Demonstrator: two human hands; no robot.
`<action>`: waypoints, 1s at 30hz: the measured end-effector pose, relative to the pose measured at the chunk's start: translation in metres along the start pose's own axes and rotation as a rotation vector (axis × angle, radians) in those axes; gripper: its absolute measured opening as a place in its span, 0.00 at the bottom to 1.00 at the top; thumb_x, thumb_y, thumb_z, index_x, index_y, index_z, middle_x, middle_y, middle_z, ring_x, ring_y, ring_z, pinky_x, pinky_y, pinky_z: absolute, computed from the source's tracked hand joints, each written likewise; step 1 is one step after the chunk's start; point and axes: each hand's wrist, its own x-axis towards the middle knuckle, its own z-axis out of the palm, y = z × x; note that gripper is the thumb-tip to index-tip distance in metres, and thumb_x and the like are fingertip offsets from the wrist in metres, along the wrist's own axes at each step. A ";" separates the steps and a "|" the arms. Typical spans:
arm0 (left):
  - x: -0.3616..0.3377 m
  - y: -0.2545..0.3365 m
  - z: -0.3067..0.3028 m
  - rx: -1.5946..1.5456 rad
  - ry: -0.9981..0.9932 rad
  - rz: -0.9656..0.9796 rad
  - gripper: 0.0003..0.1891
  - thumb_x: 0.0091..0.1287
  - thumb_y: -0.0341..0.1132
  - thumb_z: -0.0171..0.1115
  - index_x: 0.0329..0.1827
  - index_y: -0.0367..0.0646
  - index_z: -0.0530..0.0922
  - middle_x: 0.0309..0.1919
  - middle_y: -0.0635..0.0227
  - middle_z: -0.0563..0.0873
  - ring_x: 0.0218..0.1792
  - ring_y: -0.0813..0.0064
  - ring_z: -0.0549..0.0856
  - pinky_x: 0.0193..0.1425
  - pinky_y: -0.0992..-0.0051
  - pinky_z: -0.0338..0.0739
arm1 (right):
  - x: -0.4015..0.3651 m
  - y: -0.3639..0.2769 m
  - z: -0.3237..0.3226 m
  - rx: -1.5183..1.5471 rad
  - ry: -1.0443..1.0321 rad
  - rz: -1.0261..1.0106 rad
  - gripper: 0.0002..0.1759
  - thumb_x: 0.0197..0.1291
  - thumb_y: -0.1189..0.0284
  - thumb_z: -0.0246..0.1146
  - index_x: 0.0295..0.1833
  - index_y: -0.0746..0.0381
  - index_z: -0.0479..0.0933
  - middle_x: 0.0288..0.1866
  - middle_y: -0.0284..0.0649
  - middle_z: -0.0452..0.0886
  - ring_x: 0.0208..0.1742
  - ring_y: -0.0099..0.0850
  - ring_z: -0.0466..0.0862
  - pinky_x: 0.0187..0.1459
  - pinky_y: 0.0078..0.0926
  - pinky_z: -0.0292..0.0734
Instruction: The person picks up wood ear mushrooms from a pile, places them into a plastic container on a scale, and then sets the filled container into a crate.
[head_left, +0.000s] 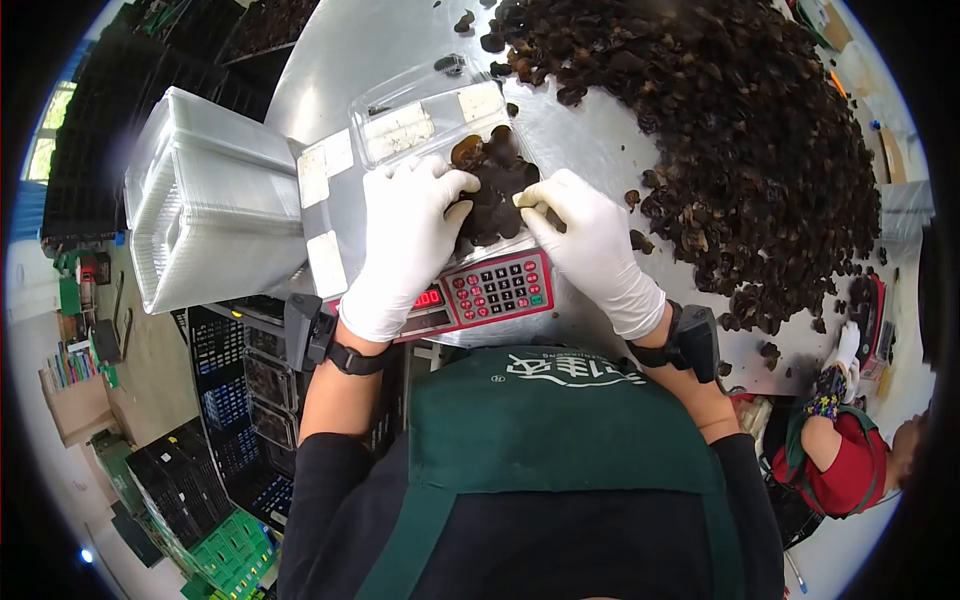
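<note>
Well left of your fingers stand nested clear plastic containers [215,215]; your left hand [405,235] curls, thumb and forefinger slightly apart, at the left edge of the dark, ruffled pieces [492,200], which lie between both hands; your right hand [590,245] bends its fingertips close together at their right edge (whether either hand grips, I can't tell); beyond your right fingers spreads a large dark heap [740,130].

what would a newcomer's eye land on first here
Probably the huge heap of dark pieces on the metal table at far right. Next, the white-gloved left hand and right hand on either side of a small dark cluster, beyond the red keypad. Then the stack of clear plastic containers at left.
</note>
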 end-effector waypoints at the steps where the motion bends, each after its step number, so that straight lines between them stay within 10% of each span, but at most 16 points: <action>1: 0.003 0.002 0.000 0.013 -0.015 0.041 0.10 0.55 0.29 0.72 0.39 0.52 0.87 0.33 0.75 0.81 0.42 0.69 0.81 0.51 0.67 0.67 | 0.000 -0.001 0.000 -0.007 0.004 0.000 0.06 0.59 0.74 0.67 0.42 0.58 0.82 0.38 0.39 0.83 0.35 0.39 0.85 0.37 0.32 0.80; 9: 0.016 0.004 0.012 0.213 -0.207 0.201 0.08 0.58 0.29 0.67 0.38 0.53 0.88 0.34 0.74 0.80 0.44 0.70 0.81 0.50 0.67 0.68 | 0.000 -0.001 0.001 -0.028 0.036 0.002 0.06 0.59 0.74 0.67 0.42 0.58 0.82 0.38 0.39 0.83 0.35 0.40 0.86 0.37 0.33 0.80; 23: -0.034 0.045 -0.049 -0.391 -0.053 -0.065 0.12 0.55 0.22 0.73 0.41 0.45 0.87 0.37 0.70 0.90 0.40 0.71 0.88 0.47 0.71 0.80 | -0.033 -0.031 -0.010 0.057 -0.072 -0.277 0.19 0.55 0.65 0.74 0.51 0.57 0.83 0.40 0.37 0.86 0.37 0.32 0.86 0.37 0.29 0.81; 26: -0.052 0.054 -0.030 -0.714 -0.281 -0.233 0.13 0.59 0.23 0.72 0.46 0.39 0.84 0.44 0.66 0.90 0.42 0.75 0.88 0.51 0.75 0.80 | -0.058 -0.010 -0.014 0.171 -0.074 -0.141 0.11 0.56 0.73 0.73 0.44 0.61 0.84 0.35 0.39 0.85 0.33 0.34 0.85 0.35 0.28 0.79; 30: -0.036 0.032 -0.052 -0.578 -0.115 -0.268 0.09 0.65 0.22 0.65 0.46 0.37 0.85 0.43 0.67 0.89 0.43 0.80 0.85 0.52 0.77 0.78 | -0.105 0.014 -0.063 0.053 -0.023 0.273 0.04 0.58 0.78 0.70 0.39 0.64 0.85 0.33 0.41 0.85 0.31 0.30 0.85 0.34 0.26 0.79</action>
